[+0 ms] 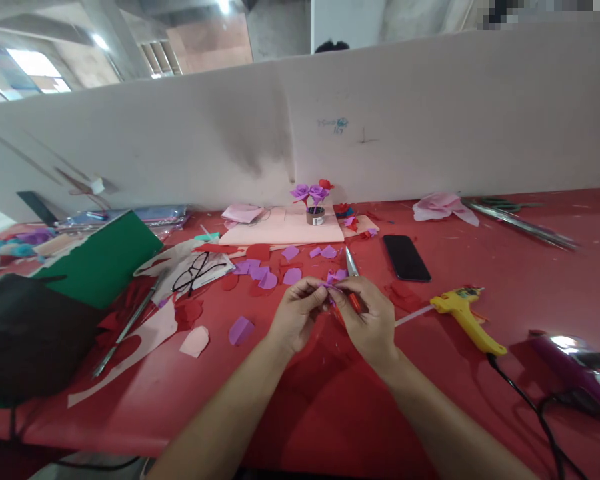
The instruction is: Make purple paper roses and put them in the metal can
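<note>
Both my hands meet above the front middle of the red table. My left hand (300, 310) and my right hand (366, 313) pinch a small purple paper flower (334, 277) between their fingertips; the fingers partly hide it. Just beyond and under my right hand lie scissors (351, 261) with orange handles, blades pointing away. Loose purple paper petals (267, 279) are scattered beyond my left hand, and one purple petal (241, 330) lies to its left. Farther back, a small round pot (315, 216) holds finished purple flowers (310, 193) and a red one.
To the right are a black phone (407, 257), a yellow glue gun (467, 320) with its cord, and a shiny purple device (580, 360). At left lie eyeglasses (199, 272), green board (103, 260), a black bag (35, 340) and paper scraps. A white partition (190, 140) stands behind.
</note>
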Demonstrator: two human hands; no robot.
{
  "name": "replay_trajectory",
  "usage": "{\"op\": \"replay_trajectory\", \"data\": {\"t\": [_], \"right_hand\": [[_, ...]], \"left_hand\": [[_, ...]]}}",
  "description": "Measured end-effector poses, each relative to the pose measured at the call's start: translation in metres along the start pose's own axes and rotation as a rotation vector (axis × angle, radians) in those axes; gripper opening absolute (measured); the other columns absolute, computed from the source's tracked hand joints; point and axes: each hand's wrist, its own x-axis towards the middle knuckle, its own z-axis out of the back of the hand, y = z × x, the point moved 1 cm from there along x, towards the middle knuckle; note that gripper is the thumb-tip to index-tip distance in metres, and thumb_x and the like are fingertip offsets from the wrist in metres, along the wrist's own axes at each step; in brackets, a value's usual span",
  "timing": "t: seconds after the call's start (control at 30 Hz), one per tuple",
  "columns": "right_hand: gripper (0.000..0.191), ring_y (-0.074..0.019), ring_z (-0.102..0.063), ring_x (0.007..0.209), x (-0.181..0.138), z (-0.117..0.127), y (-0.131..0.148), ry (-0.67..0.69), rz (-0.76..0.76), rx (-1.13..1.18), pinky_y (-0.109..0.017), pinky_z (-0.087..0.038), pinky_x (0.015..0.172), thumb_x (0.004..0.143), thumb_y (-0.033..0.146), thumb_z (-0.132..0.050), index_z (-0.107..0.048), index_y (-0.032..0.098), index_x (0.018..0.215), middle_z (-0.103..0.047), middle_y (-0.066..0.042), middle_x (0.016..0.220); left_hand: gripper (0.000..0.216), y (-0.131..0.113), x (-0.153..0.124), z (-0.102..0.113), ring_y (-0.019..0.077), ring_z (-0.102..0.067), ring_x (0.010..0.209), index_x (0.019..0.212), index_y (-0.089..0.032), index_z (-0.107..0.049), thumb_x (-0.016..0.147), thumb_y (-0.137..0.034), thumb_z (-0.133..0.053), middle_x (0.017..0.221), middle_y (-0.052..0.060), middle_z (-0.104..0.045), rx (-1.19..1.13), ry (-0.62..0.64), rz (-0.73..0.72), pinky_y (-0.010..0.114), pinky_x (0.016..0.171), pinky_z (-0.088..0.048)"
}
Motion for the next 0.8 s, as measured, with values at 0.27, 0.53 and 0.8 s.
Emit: {"op": "replay_trajectory", "data": {"t": [0.27, 0.53, 0.8], "right_hand": [[0.013, -0.0132, -0.062, 0.076, 0.004, 0.002, 0.005, 0.011, 0.060, 0.007, -0.026, -0.049, 0.074, 0.083, 0.010, -0.061, -0.061, 0.022, 0.089, -0.066, 0.000, 0.080], [0.007, -0.0128, -0.061, 0.073, 0.001, -0.001, 0.003, -0.005, -0.039, 0.052, -0.025, -0.050, 0.069, 0.084, 0.014, -0.060, -0.061, 0.021, 0.086, -0.064, 0.000, 0.078], [0.010, -0.0128, -0.063, 0.076, 0.001, 0.000, 0.005, 0.019, -0.025, 0.042, -0.025, -0.050, 0.071, 0.084, 0.014, -0.059, -0.061, 0.022, 0.089, -0.067, 0.000, 0.081]], "left_hand": [[0.018, 0.001, 0.006, 0.009, 0.0070, -0.049, 0.054, 0.068, -0.014, -0.065, 0.059, -0.021, -0.080, 0.060, -0.001, -0.058, -0.017, 0.039, -0.030, 0.022, 0.056, -0.037], [0.022, 0.000, 0.006, 0.008, 0.0063, -0.048, 0.052, 0.068, -0.016, -0.065, 0.058, -0.025, -0.082, 0.059, -0.002, -0.059, -0.042, 0.044, 0.018, 0.021, 0.053, -0.035], [0.021, 0.001, 0.007, 0.015, 0.0074, -0.052, 0.056, 0.066, -0.016, -0.065, 0.055, -0.021, -0.082, 0.061, 0.000, -0.063, -0.060, 0.099, 0.036, 0.020, 0.055, -0.036]]}}
